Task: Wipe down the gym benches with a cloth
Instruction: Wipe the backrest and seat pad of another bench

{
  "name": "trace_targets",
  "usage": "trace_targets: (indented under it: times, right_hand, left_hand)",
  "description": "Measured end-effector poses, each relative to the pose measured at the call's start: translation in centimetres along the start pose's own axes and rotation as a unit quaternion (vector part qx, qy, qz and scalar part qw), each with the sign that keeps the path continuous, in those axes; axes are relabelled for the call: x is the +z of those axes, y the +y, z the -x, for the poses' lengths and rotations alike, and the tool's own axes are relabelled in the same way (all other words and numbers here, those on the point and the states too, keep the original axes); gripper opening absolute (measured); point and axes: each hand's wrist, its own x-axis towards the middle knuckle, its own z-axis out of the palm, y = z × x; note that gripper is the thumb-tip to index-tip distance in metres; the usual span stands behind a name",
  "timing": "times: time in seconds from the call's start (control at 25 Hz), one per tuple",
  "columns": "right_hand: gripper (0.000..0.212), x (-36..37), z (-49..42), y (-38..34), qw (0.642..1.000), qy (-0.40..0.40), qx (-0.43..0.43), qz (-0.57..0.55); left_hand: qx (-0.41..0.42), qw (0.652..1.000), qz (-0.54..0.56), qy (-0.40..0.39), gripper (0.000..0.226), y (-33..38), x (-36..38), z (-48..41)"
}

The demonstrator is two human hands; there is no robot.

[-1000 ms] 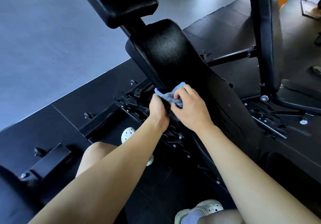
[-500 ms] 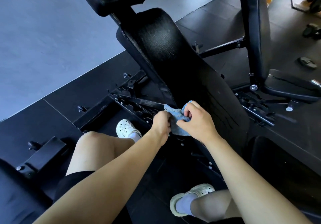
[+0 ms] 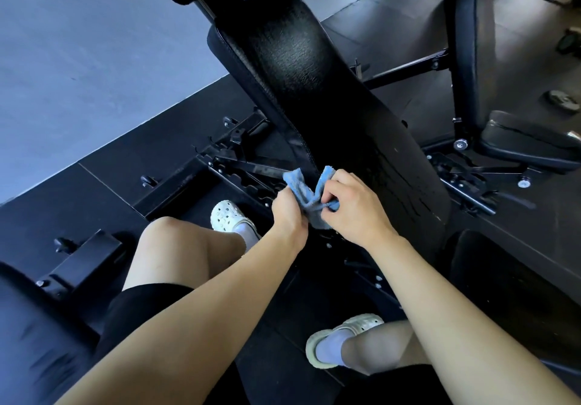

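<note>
Left hand (image 3: 289, 216) and right hand (image 3: 358, 212) pinch the cloth (image 3: 301, 186), apparently just off the bench pad (image 3: 298, 74) stretching up-frame.

No legible text or labels

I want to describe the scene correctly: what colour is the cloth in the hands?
Light blue; the cloth shows best in the head view.

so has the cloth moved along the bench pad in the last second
Yes. The cloth has slid down the pad, toward its near end.
</note>
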Motion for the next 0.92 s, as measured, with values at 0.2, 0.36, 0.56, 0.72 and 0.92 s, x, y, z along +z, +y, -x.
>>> trace_targets:
  times: [0.2,0.36,0.56,0.72,0.92]
  right_hand:
    - [0.029,-0.6,-0.2,0.4,0.993,-0.042,0.061,-0.089]
    - [0.029,-0.7,0.5,0.9,0.984,-0.04,0.108,-0.134]
    - [0.028,-0.5,1.1,0.7,0.982,-0.041,0.132,-0.132]
    - [0.027,-0.5,1.1,0.4,0.982,-0.048,0.137,-0.121]
    - [0.02,-0.5,1.8,-0.9,0.992,-0.047,0.079,-0.092]
  left_hand:
    - [0.013,0.999,-0.046,-0.021,0.02,0.1,-1.1,1.0]
    - [0.061,0.998,-0.002,-0.001,0.021,3.4,0.7,1.0]
    - [0.013,1.0,-0.007,-0.003,0.034,-0.1,-0.1,2.6]
    - [-0.01,1.0,-0.006,-0.007,0.027,0.2,-1.0,2.2]
    - [0.002,0.998,0.061,0.001,0.013,2.3,0.0,0.0]
